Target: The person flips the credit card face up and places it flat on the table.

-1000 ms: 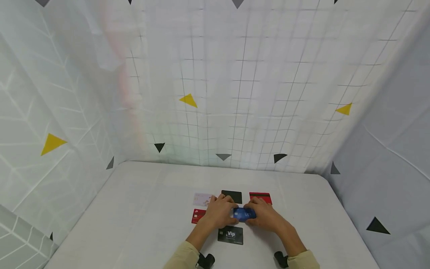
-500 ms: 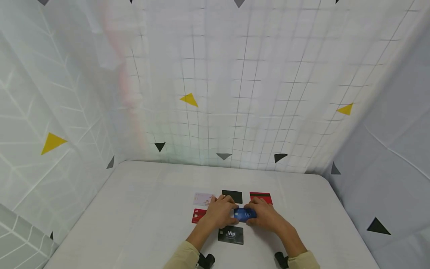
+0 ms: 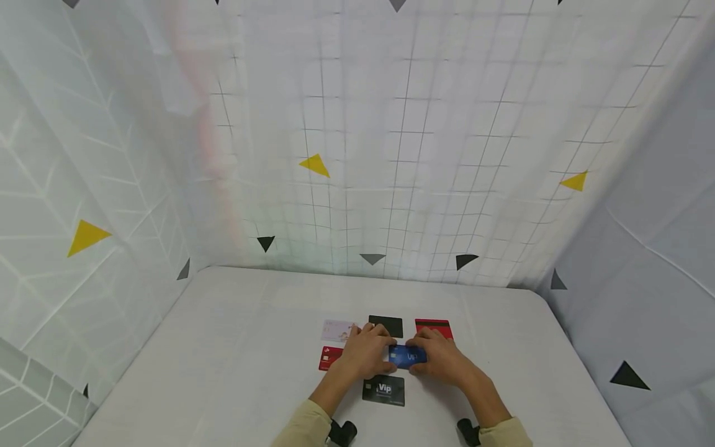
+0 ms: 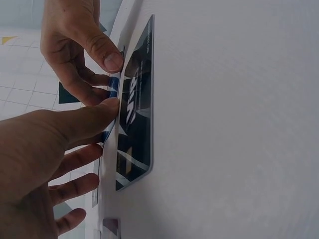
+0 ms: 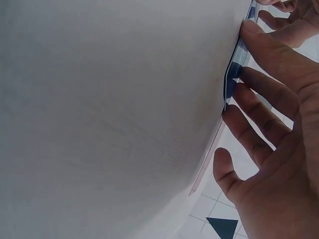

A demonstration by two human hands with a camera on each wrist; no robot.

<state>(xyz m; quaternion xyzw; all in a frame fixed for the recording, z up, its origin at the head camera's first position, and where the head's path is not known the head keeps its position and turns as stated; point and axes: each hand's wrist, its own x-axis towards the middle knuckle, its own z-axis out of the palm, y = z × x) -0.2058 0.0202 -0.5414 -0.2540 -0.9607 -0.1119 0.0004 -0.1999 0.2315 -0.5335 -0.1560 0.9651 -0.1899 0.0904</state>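
A blue VIP card [image 3: 406,356] lies between my two hands, low over the white table. My left hand [image 3: 365,352] pinches its left part between thumb and forefinger; the other fingers spread beyond it in the left wrist view. From the right, my right hand [image 3: 441,355] grips the card, with the thumb [image 5: 254,32] on the near edge and fingertips at the far edge. Just in front of the hands, a black VIP card [image 3: 383,390] lies flat. Part of a red card [image 3: 329,357] shows left of my left hand, which hides the rest.
Behind the hands lie a pale card [image 3: 336,330], a dark card [image 3: 391,326] and a red card with a dark stripe [image 3: 432,325], each partly covered by fingers. White curtains with grid lines and triangles surround the white table [image 3: 234,360] at the back and sides.
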